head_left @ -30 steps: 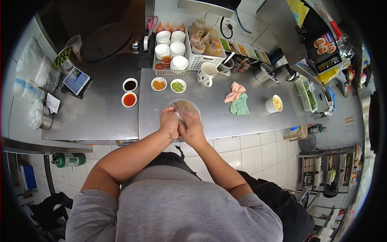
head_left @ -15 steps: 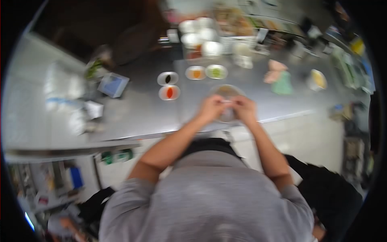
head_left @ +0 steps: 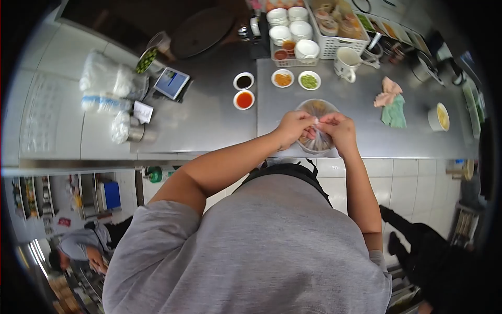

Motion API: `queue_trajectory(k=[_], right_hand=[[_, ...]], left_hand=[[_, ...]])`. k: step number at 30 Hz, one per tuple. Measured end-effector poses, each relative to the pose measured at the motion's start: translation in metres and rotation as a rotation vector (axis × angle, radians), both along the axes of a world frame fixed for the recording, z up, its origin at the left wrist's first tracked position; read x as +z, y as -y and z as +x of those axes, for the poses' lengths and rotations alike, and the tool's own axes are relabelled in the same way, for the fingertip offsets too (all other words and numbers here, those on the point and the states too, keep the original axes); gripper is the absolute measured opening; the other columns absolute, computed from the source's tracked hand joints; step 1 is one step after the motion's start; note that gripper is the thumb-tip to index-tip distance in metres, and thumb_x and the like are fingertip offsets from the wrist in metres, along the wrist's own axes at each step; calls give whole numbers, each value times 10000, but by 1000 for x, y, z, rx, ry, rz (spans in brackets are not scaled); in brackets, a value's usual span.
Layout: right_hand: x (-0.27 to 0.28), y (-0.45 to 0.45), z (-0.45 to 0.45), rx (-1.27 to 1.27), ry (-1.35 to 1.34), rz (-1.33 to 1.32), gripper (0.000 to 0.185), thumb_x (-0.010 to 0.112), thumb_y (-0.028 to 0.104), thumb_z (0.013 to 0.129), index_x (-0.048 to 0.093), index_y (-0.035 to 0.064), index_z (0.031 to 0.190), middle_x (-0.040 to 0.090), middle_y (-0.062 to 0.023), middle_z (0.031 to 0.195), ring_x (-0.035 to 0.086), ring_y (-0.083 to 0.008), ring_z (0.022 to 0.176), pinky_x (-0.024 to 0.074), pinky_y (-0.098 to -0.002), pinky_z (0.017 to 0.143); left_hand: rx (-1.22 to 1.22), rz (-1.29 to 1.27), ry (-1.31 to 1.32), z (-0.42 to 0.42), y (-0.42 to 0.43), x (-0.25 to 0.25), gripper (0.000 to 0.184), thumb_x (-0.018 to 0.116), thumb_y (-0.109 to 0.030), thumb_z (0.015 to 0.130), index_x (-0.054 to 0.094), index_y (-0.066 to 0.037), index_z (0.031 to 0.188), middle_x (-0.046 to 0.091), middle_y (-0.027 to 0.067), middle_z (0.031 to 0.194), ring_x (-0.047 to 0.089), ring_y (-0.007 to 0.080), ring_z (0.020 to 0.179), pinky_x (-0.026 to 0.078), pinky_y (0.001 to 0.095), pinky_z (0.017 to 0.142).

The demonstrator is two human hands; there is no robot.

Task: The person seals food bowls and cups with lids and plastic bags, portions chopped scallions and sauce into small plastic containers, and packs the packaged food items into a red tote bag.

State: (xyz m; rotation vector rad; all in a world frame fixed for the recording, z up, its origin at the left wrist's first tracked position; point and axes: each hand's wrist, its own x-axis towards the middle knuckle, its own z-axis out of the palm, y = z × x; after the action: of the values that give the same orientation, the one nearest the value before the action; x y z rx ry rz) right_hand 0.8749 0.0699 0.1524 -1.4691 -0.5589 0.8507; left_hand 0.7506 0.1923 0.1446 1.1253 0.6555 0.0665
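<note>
A clear plastic bag (head_left: 317, 142) sits gathered in a round, see-through bowl (head_left: 333, 107) by the front edge of the steel counter. Its contents look brownish, but I cannot make out what they are. My left hand (head_left: 294, 129) pinches the bag's twisted neck from the left. From the right, my right hand (head_left: 340, 132) pinches the same neck, so the fingertips of both hands meet above the bowl. Beyond the hands stand small white dishes, one with orange-brown sauce (head_left: 283, 78) and one with chopped greens (head_left: 309, 80). To their left are a dark sauce (head_left: 243, 81) and a red sauce (head_left: 244, 99).
White bowls (head_left: 300, 30) are stacked in a basket at the back, beside a patterned mug (head_left: 346, 64). Pink and green cloths (head_left: 393, 111) lie right, near a white tub (head_left: 438, 116). Left are a tablet (head_left: 171, 82) and plastic packs (head_left: 107, 81). Other people (head_left: 83, 243) stand behind.
The camera view has shifted and become sharp; counter items appear higher and further right. Both hands stay together at the bag's neck above the bowl.
</note>
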Motion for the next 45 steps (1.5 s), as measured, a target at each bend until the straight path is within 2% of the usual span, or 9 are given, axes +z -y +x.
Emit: queue_trajectory(k=[8, 12, 16, 21, 25, 28, 33, 39, 45], right_hand=[[0, -5, 11, 161, 105, -222, 124, 765, -23, 705, 654, -32, 760, 646, -62, 671, 582, -96, 589, 461, -221, 531], [2, 0, 11, 109, -69, -157, 120, 762, 2, 713, 649, -33, 737, 654, -74, 682, 575, -93, 566, 479, -220, 531], [-1, -2, -1, 109, 389, -293, 173, 775, 88, 712, 647, -20, 754, 652, -83, 685, 602, -126, 608, 496, -274, 576], [3, -8, -20, 13, 689, -342, 175, 678, 135, 774, 570, 8, 830, 620, -181, 702, 619, -349, 640, 496, -404, 604], [-12, -11, -34, -113, 862, -415, 168, 675, 101, 776, 567, -1, 854, 624, -185, 711, 629, -334, 642, 500, -389, 601], [-15, -6, -31, -215, 593, -304, 150, 673, 65, 784, 562, 1, 863, 627, -122, 691, 629, -237, 605, 497, -337, 569], [-4, 8, -18, 13, 30, -218, 178, 672, -2, 810, 606, 40, 970, 568, 30, 687, 537, -41, 582, 443, -213, 518], [-19, 9, -29, -70, 351, -29, 263, 738, 24, 783, 679, 61, 1037, 625, -3, 737, 547, -56, 589, 453, -215, 542], [-7, 12, -30, -100, 719, -37, 186, 742, 110, 734, 672, 52, 896, 601, -93, 739, 605, -252, 663, 501, -342, 608]], left_hand=[[-50, 172, 83, -1, 8, -11, 131, 523, -103, 973, 564, 15, 1009, 632, 95, 873, 641, 157, 786, 550, 274, 728], [-86, 242, 8, 2, 4, -4, 132, 513, -98, 977, 557, 22, 1009, 629, 95, 862, 640, 158, 759, 555, 269, 712], [-108, 195, 106, -3, -3, -14, 133, 491, -38, 972, 560, 32, 1060, 642, 115, 942, 661, 165, 815, 563, 274, 764], [-103, 129, 115, -2, -5, -18, 184, 502, 35, 938, 568, 41, 1109, 649, 131, 1047, 655, 176, 914, 556, 286, 810], [-81, 132, 174, -4, -5, -20, 167, 516, 30, 932, 575, 46, 1088, 647, 134, 1031, 656, 178, 906, 557, 280, 800], [-59, -29, 137, 0, -12, -13, 158, 547, 4, 925, 580, 53, 1072, 648, 136, 988, 664, 188, 876, 562, 274, 768], [-204, 75, 36, 11, -25, -11, 116, 588, -44, 913, 594, 51, 979, 654, 120, 852, 665, 171, 685, 571, 270, 621], [-463, 784, 42, 18, -26, -10, 101, 583, -84, 916, 588, 13, 942, 627, 70, 719, 585, 108, 532, 463, 250, 435], [-478, 287, -11, 14, -34, -3, 141, 505, -168, 976, 557, -49, 922, 525, 8, 639, 459, 78, 484, 370, 227, 427]])
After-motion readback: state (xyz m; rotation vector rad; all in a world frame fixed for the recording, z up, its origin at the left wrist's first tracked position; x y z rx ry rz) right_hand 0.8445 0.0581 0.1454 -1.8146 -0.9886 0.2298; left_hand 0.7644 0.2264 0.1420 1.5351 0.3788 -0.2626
